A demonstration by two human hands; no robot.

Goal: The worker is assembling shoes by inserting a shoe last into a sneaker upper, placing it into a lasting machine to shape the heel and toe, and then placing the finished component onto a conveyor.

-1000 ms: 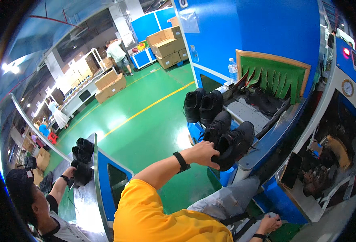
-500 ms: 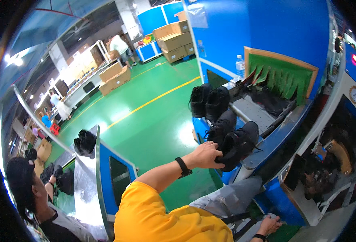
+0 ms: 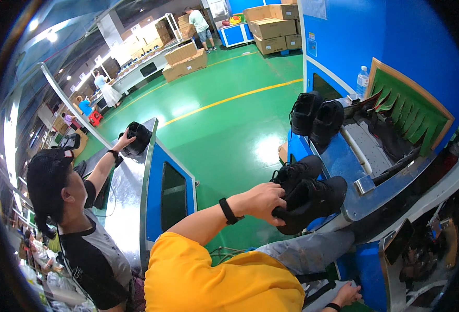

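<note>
A pair of black lace-up shoes [image 3: 313,195] is in my left hand [image 3: 265,204], its fingers closed round the heel ends. The pair is beside the front corner of a blue machine bench [image 3: 365,200], toes pointing right; whether it touches the bench I cannot tell. Another black pair [image 3: 317,118] stands farther back on the bench's left edge. Low at the right, my right hand [image 3: 348,294] lies over my grey trouser leg with loosely bent fingers and nothing visible in it.
A green strip curtain [image 3: 411,112] hangs in the machine opening, beside a plastic bottle [image 3: 362,80]. At left, a co-worker [image 3: 89,223] reaches over a metal table [image 3: 128,208] to a black shoe [image 3: 137,139]. Cardboard boxes [image 3: 271,28] stand at the back.
My view has swung left. The held shoes have moved nearer me, away from the other pair on the bench. The co-worker's hand has reached forward to the shoe on the metal table.
</note>
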